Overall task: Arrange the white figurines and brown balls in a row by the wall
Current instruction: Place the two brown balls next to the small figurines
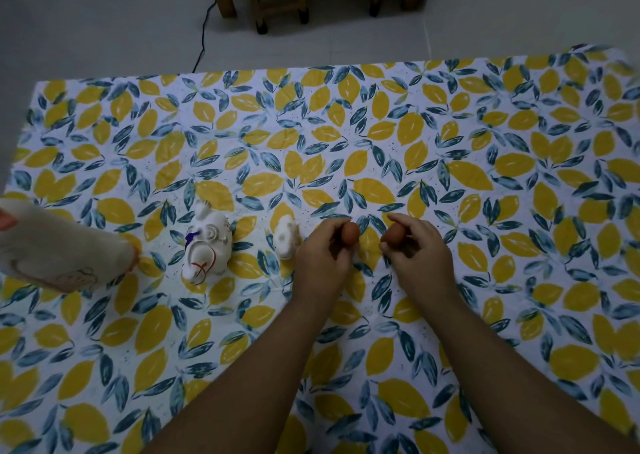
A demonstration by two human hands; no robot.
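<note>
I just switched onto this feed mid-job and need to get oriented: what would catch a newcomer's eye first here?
First, the two hands at centre: the left hand pinches one brown ball and the right hand another brown ball, side by side just above the lemon-print cloth. To their left stand a small white figurine and a larger painted white figurine, with a big white object at the left edge.

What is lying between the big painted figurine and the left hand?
In the head view, a small white figurine lies between the big figurine and the left hand.
</note>
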